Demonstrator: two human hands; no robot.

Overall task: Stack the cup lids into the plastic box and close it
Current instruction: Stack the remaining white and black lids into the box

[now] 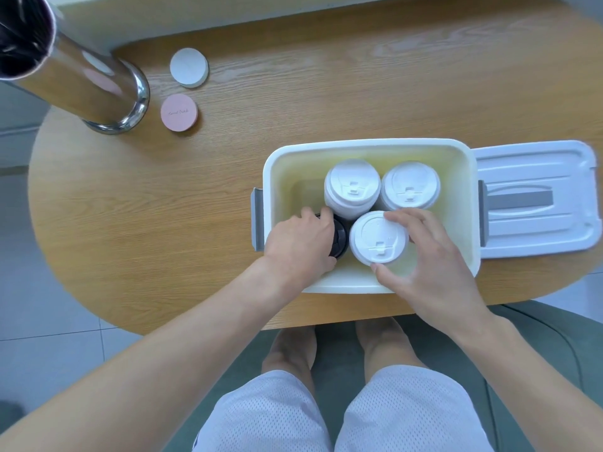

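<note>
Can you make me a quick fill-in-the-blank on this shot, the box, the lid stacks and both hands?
1. The plastic box holds ____ white stacks of lids.
2. The left hand grips a stack of ____ lids.
3. The box cover lies to the ____ of the box.
4. The right hand holds the ____ white stack.

Missing words: three; black; right; nearest
</note>
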